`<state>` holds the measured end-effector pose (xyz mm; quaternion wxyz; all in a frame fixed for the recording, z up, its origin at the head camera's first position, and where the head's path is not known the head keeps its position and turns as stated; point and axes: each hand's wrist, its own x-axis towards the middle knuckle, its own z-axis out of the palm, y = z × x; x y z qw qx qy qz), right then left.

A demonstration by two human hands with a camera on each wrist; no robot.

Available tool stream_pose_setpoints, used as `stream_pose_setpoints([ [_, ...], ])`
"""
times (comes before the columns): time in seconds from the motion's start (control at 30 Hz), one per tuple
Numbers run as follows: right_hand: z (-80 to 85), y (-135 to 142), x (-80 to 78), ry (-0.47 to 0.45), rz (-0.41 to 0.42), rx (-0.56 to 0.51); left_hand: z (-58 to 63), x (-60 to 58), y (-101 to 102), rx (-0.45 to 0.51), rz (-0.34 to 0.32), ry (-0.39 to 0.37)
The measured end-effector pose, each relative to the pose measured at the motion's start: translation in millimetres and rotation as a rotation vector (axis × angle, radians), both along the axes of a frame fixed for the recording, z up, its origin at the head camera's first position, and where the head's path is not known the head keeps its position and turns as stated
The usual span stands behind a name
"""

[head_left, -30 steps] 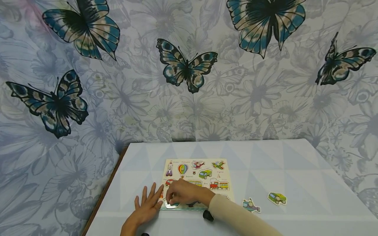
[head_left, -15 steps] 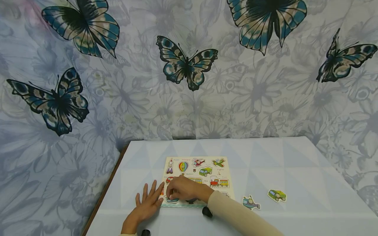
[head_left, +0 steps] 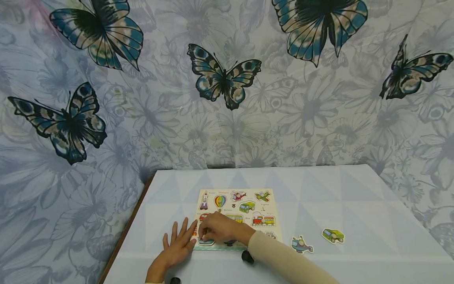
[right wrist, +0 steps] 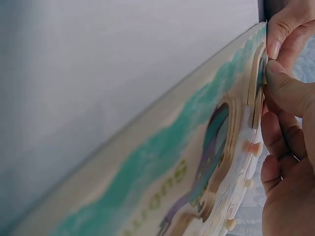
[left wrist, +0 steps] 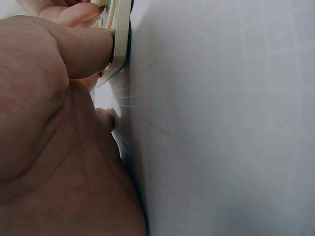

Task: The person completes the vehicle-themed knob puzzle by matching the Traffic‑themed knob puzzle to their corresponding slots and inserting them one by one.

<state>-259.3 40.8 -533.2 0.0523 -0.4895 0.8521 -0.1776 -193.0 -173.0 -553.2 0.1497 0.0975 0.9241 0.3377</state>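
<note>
A cream wooden puzzle board (head_left: 251, 195) with vehicle pictures lies on the table. My right hand (head_left: 220, 228) pinches a bluish puzzle piece (right wrist: 259, 81) at the board's lower left corner slot, thumb on top; its picture is mostly covered. My left hand (head_left: 177, 246) lies with fingers spread beside the board, its thumb and a fingertip against the left edge; in the left wrist view the thumb (left wrist: 86, 51) touches the board's side. A dark teal and purple submarine-like shape (right wrist: 211, 152) shows in the bottom row.
Right of the board lie two loose pieces, a bluish-grey vehicle shape (head_left: 302, 245) and a green jeep (head_left: 333, 236). Small wooden knobs (right wrist: 253, 148) stand up from the board. A black object (head_left: 247, 257) is by my right forearm. Behind the table hangs a butterfly-patterned cloth (head_left: 227, 134).
The head view tilts slightly, so the scene sits a little higher. My right hand stays at the lower left slot with only tiny finger shifts; my left hand keeps its place.
</note>
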Motion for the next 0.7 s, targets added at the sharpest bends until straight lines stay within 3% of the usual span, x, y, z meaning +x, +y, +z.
stream_pose_setpoints([
  [0.2, -1.7, 1.3, -0.1, 0.017, -0.004, 0.006, -1.3, -1.2, -0.1, 0.014, -0.007, 0.029],
  [0.7, 2.4, 8.0, -0.6, 0.047, -0.018, -0.010, 3.3, -1.3, 2.4, -0.023, 0.024, -0.015],
])
